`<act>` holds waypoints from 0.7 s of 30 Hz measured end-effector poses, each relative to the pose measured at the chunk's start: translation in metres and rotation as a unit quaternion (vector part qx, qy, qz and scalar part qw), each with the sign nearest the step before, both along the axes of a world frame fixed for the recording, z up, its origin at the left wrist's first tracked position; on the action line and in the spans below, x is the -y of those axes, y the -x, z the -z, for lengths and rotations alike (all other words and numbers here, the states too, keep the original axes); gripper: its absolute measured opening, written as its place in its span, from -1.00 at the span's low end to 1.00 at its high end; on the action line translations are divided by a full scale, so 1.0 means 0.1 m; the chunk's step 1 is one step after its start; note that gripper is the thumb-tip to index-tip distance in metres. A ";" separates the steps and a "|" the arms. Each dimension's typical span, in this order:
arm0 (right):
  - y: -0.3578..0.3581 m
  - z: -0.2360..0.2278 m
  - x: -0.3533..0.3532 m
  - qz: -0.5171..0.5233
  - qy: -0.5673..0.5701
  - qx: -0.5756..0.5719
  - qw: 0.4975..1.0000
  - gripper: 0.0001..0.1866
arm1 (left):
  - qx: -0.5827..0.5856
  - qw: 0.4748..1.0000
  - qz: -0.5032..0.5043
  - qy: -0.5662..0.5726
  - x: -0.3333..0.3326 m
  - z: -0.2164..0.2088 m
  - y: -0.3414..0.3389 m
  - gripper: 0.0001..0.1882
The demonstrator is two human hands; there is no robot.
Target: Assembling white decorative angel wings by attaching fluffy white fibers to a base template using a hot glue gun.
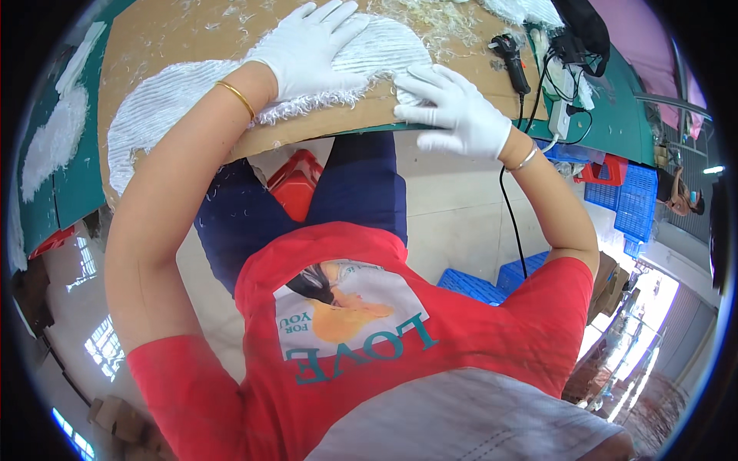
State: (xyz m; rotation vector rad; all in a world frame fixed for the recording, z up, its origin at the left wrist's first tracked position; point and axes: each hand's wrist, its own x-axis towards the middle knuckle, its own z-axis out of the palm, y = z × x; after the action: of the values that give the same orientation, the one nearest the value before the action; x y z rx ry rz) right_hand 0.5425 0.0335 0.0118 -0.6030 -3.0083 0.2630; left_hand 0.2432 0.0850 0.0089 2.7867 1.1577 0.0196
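A white, ribbed, fluffy piece of fabric [173, 92] lies across a brown cardboard sheet [154, 31], its shaggy edge towards me. My left hand [307, 54], in a white glove, rests flat on the fabric with its fingers stretched out. At the fabric's near right end is my right hand [461, 111], also gloved. Its fingers are spread and touch the edge; nothing shows gripped in them. To the right of this hand lies a black corded hand tool [511, 65] that looks like a hair clipper.
White fibre scraps [415, 19] litter the cardboard. More white fluffy fabric [58, 142] lies on the green table [42, 203] at the left. A white power strip [561, 115] with black cables sits at the right. Blue crates [634, 200] stand on the floor, and another person [680, 196] is farther off.
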 end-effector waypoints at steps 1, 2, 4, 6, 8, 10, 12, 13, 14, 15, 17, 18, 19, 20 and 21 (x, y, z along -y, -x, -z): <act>0.01 -0.04 0.06 -0.001 0.001 -0.001 1.000 -0.46 | -0.001 1.000 -0.001 0.001 0.00 -0.02 0.02 -0.01; 0.02 -0.08 0.13 0.000 -0.020 0.037 0.999 -0.43 | -0.012 1.000 -0.003 -0.004 0.01 -0.03 0.03 -0.01; 0.03 -0.20 0.21 -0.022 -0.034 0.080 0.996 -0.37 | -0.023 1.000 -0.002 -0.010 0.00 -0.02 0.04 -0.01; -0.11 -0.24 0.23 -0.065 -0.041 0.057 0.995 -0.38 | 0.002 1.000 -0.006 -0.015 -0.02 0.04 0.05 0.03; -0.06 -0.35 0.22 -0.106 -0.051 -0.008 0.993 -0.47 | 0.088 0.989 0.044 -0.108 0.01 0.15 0.18 -0.04; 0.18 -0.48 0.11 -0.079 -0.094 -0.031 0.992 -0.51 | 0.161 0.962 0.080 -0.204 0.04 0.27 0.26 -0.12; 0.51 -0.50 -0.02 0.002 -0.127 -0.092 0.988 -0.60 | 0.076 0.985 -0.021 -0.153 -0.04 0.34 0.27 -0.11; 0.63 -0.43 -0.09 0.040 -0.104 -0.159 0.981 -0.56 | 0.103 0.983 -0.023 -0.151 -0.02 0.27 0.22 -0.15; 0.71 -0.42 -0.14 0.079 -0.107 -0.164 0.977 -0.54 | 0.131 0.980 -0.028 -0.149 0.01 0.16 0.13 -0.19; 0.80 -0.40 -0.17 0.118 -0.111 -0.173 0.971 -0.52 | 0.170 0.968 -0.018 -0.181 0.06 0.11 0.15 -0.21; 0.84 -0.32 -0.28 0.105 -0.129 -0.208 0.964 -0.53 | 0.161 0.968 0.007 -0.193 0.18 -0.12 0.15 -0.28; 0.84 -0.30 -0.37 0.123 -0.140 -0.221 0.957 -0.53 | 0.117 0.979 0.021 -0.168 0.26 -0.27 0.10 -0.34; 0.87 -0.34 -0.48 0.109 -0.149 -0.232 0.955 -0.53 | 0.104 0.971 0.059 -0.206 0.32 -0.27 0.04 -0.42; 0.90 -0.37 -0.56 0.131 -0.164 -0.258 0.943 -0.54 | 0.092 0.961 0.098 -0.241 0.35 -0.18 0.02 -0.50; 0.91 -0.43 -0.63 0.158 -0.178 -0.280 0.930 -0.55 | 0.088 0.960 0.095 -0.250 0.31 -0.15 0.02 -0.50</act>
State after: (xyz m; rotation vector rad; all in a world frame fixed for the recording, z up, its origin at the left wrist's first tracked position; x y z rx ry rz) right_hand 0.4518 0.0968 0.0551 -0.7950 -2.2882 -0.1166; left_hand 0.2412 0.0536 0.0239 3.2268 0.9403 0.6091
